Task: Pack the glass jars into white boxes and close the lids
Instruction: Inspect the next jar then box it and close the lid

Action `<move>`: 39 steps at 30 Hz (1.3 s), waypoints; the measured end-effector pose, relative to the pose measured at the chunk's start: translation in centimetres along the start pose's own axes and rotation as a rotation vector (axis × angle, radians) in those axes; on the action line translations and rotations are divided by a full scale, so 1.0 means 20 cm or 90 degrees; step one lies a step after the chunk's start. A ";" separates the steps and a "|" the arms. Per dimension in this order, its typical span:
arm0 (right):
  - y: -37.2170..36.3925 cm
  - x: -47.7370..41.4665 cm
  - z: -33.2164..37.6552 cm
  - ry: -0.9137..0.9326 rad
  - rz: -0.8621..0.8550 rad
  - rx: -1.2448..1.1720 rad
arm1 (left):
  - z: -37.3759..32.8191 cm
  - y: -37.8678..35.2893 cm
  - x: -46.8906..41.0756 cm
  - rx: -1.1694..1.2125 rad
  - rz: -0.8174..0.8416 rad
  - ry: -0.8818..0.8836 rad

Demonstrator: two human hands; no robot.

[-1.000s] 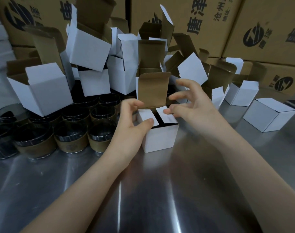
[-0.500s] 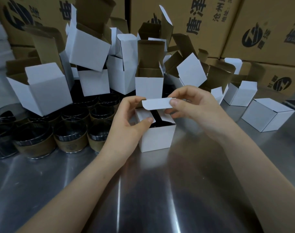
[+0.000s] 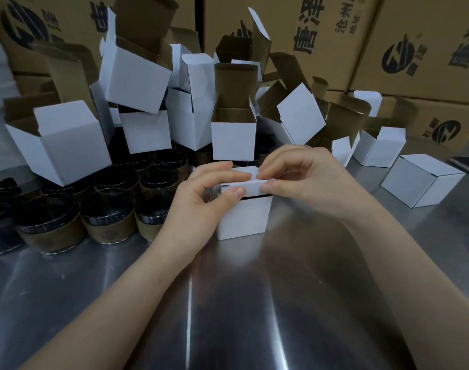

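Observation:
A small white box [image 3: 245, 218] stands on the steel table [image 3: 254, 303] in the middle of the head view. Its lid [image 3: 244, 180] is folded down over the top, with a dark gap left under the front tuck flap. My left hand [image 3: 201, 201] pinches the lid's left end between thumb and fingers. My right hand [image 3: 305, 180] pinches the lid's right end. What is inside the box is hidden. Several dark glass jars [image 3: 109, 213] with brown sleeves stand in a group to the left.
A heap of open white boxes [image 3: 233, 137] rises behind the hands and jars. Closed white boxes [image 3: 421, 180] sit at the right. Large brown cartons [image 3: 414, 44] line the back wall.
The lid stood upright a second ago; both hands have folded it forward and down onto the box. The box shifted slightly toward me.

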State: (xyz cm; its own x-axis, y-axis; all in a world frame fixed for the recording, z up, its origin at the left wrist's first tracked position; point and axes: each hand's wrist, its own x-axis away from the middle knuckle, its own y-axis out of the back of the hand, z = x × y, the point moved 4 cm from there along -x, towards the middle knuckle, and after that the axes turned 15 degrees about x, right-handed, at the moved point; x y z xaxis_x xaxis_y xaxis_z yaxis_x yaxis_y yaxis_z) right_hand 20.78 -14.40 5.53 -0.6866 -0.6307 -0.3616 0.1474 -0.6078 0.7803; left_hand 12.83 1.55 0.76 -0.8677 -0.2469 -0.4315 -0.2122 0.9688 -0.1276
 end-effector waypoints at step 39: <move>-0.10 0.01 0.02 0.002 0.077 0.236 | 0.02 -0.03 0.00 -0.309 0.065 -0.068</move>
State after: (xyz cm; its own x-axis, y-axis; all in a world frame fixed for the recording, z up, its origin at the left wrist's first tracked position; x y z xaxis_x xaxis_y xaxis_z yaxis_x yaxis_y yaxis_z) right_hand 20.05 -13.08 4.10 -0.6783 -0.6885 -0.2566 -0.0407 -0.3134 0.9487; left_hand 13.10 0.96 0.56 -0.8494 -0.1270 -0.5122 -0.3359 0.8787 0.3391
